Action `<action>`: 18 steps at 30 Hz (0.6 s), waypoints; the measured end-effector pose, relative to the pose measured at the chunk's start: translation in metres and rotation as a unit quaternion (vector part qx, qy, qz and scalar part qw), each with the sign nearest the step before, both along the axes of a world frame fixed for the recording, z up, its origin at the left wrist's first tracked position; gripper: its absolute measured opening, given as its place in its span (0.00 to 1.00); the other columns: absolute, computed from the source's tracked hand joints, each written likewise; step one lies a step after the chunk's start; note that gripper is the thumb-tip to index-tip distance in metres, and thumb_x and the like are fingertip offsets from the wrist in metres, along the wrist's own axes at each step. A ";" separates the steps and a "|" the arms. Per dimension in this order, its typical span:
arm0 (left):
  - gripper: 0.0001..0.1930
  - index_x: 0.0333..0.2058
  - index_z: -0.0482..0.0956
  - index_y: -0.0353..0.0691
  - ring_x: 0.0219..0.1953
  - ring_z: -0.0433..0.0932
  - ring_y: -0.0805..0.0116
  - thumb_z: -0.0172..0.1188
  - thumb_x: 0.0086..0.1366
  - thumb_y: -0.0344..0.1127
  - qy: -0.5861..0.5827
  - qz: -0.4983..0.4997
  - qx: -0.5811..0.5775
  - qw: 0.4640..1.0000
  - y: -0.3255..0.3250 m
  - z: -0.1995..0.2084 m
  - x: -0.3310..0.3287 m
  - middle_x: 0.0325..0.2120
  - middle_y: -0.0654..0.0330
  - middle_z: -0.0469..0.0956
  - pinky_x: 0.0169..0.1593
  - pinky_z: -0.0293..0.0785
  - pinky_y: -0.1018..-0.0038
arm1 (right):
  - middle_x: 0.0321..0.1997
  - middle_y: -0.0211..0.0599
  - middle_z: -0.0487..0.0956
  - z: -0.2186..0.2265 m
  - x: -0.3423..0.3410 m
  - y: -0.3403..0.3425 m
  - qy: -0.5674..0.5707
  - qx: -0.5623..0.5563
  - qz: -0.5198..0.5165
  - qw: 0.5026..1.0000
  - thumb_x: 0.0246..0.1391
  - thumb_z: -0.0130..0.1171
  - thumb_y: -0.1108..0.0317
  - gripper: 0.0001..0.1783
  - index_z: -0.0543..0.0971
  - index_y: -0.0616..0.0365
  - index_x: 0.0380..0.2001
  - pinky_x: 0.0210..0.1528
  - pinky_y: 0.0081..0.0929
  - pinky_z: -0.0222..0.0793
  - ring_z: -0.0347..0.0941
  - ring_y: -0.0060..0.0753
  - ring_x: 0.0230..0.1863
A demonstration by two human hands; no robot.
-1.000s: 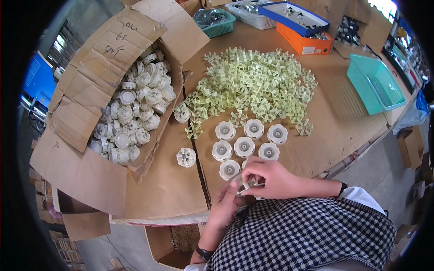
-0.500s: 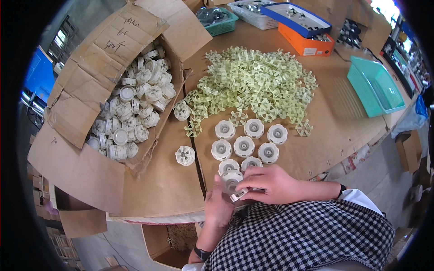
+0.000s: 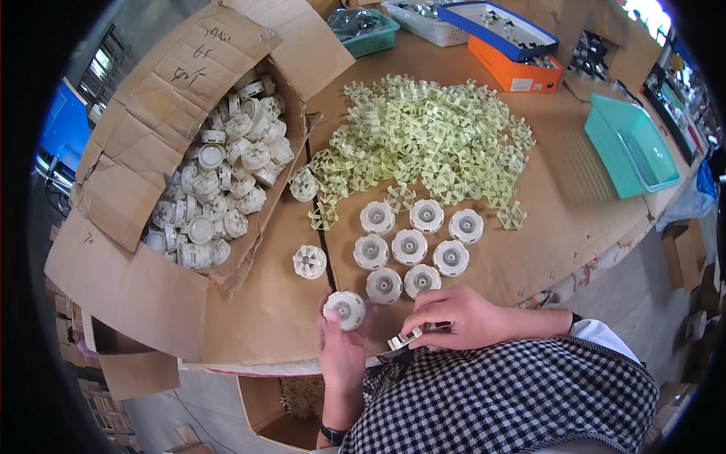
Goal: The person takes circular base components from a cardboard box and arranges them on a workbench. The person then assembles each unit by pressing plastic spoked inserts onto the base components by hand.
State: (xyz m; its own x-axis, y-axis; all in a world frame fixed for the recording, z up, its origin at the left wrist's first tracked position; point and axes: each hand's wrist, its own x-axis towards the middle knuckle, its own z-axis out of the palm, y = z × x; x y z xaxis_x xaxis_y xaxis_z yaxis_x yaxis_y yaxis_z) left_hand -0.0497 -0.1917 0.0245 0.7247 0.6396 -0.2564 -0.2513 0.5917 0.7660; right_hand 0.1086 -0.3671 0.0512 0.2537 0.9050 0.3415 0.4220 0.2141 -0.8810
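A white round plastic housing (image 3: pixel 345 311) with a grey recessed centre is held in the fingers of my left hand (image 3: pixel 342 356), by the table's near edge. To its right, my right hand (image 3: pixel 454 319) pinches a small off-white plastic part (image 3: pixel 404 338) with notched edges, seen nearly edge-on; its full shape is hidden. Just beyond my hands, several like housings (image 3: pixel 409 247) stand in loose rows, recessed side up. Left of them sits a round white piece with a spoked top (image 3: pixel 309 262). Farther back spreads a heap of pale green spoked plastic pieces (image 3: pixel 431 136).
At the left, an open cardboard box (image 3: pixel 166 129) is filled with white round parts (image 3: pixel 227 166). A green plastic basket (image 3: pixel 628 147) stands at the right edge. At the back are an orange box (image 3: pixel 514 68), a blue tray (image 3: pixel 495 30) and a teal basket (image 3: pixel 363 34).
My hands have moved apart. The left has carried the housing leftward, away from the rows, while the right keeps the small part and has shifted slightly toward me.
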 end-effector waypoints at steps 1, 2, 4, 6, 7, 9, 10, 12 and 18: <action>0.25 0.67 0.56 0.39 0.53 0.80 0.50 0.51 0.77 0.39 0.001 -0.001 0.001 1.000 0.003 -0.002 -0.004 0.54 0.48 0.74 0.60 0.76 0.52 | 0.31 0.30 0.77 -0.002 0.001 0.000 0.016 0.000 -0.002 1.000 0.52 0.73 0.67 0.13 0.83 0.53 0.41 0.26 0.26 0.69 0.74 0.28 0.24; 0.28 0.66 0.58 0.38 0.52 0.79 0.53 0.57 0.72 0.35 0.086 -0.025 0.123 0.988 0.005 -0.006 -0.011 0.54 0.49 0.74 0.60 0.76 0.54 | 0.31 0.30 0.77 -0.002 0.000 0.001 0.018 0.001 -0.001 1.000 0.52 0.73 0.67 0.13 0.83 0.53 0.41 0.26 0.26 0.69 0.74 0.28 0.24; 0.32 0.66 0.59 0.38 0.51 0.79 0.56 0.64 0.68 0.31 0.171 -0.049 0.241 0.954 0.007 -0.012 -0.013 0.54 0.50 0.73 0.61 0.75 0.56 | 0.30 0.31 0.77 -0.002 -0.001 0.001 0.034 0.005 0.000 0.999 0.52 0.73 0.67 0.13 0.83 0.54 0.41 0.27 0.26 0.69 0.74 0.27 0.24; 0.37 0.61 0.66 0.37 0.51 0.78 0.53 0.75 0.55 0.31 0.222 -0.038 0.424 0.877 0.010 -0.016 -0.010 0.54 0.49 0.72 0.59 0.74 0.58 | 0.30 0.31 0.77 -0.004 -0.001 0.003 0.036 0.006 0.003 0.999 0.52 0.73 0.67 0.13 0.83 0.54 0.41 0.27 0.26 0.69 0.74 0.27 0.24; 0.37 0.61 0.66 0.37 0.51 0.78 0.53 0.75 0.55 0.31 0.224 -0.037 0.425 0.877 0.010 -0.014 -0.007 0.54 0.49 0.72 0.59 0.74 0.58 | 0.30 0.31 0.77 -0.005 -0.001 0.003 0.037 0.006 0.004 0.999 0.53 0.73 0.67 0.13 0.83 0.54 0.41 0.27 0.26 0.69 0.74 0.27 0.24; 0.35 0.54 0.74 0.35 0.53 0.75 0.49 0.79 0.47 0.34 0.261 -0.016 0.686 0.679 0.007 -0.009 0.002 0.54 0.46 0.72 0.57 0.72 0.59 | 0.30 0.31 0.77 -0.007 -0.001 0.004 0.043 0.009 0.005 0.999 0.53 0.73 0.66 0.13 0.83 0.54 0.41 0.27 0.26 0.69 0.73 0.27 0.24; 0.34 0.50 0.77 0.35 0.56 0.72 0.45 0.81 0.42 0.35 0.270 -0.009 0.668 0.694 0.004 -0.010 0.007 0.54 0.45 0.71 0.59 0.70 0.56 | 0.30 0.31 0.77 -0.008 -0.001 0.004 0.048 0.011 0.005 0.999 0.53 0.73 0.66 0.13 0.83 0.54 0.41 0.27 0.26 0.69 0.73 0.27 0.24; 0.35 0.51 0.77 0.36 0.57 0.71 0.45 0.81 0.42 0.35 0.284 -0.008 0.693 0.663 0.006 -0.010 0.016 0.54 0.46 0.71 0.59 0.70 0.56 | 0.30 0.31 0.77 -0.010 0.000 0.003 0.051 0.010 0.002 0.999 0.53 0.73 0.66 0.13 0.83 0.54 0.41 0.27 0.26 0.69 0.73 0.27 0.24; 0.33 0.52 0.76 0.36 0.58 0.69 0.45 0.80 0.47 0.39 0.284 -0.015 0.713 0.641 0.023 -0.018 0.037 0.54 0.48 0.70 0.60 0.68 0.56 | 0.30 0.32 0.77 -0.017 0.001 0.002 0.076 0.011 0.007 0.997 0.54 0.72 0.67 0.13 0.84 0.55 0.42 0.27 0.26 0.69 0.73 0.27 0.25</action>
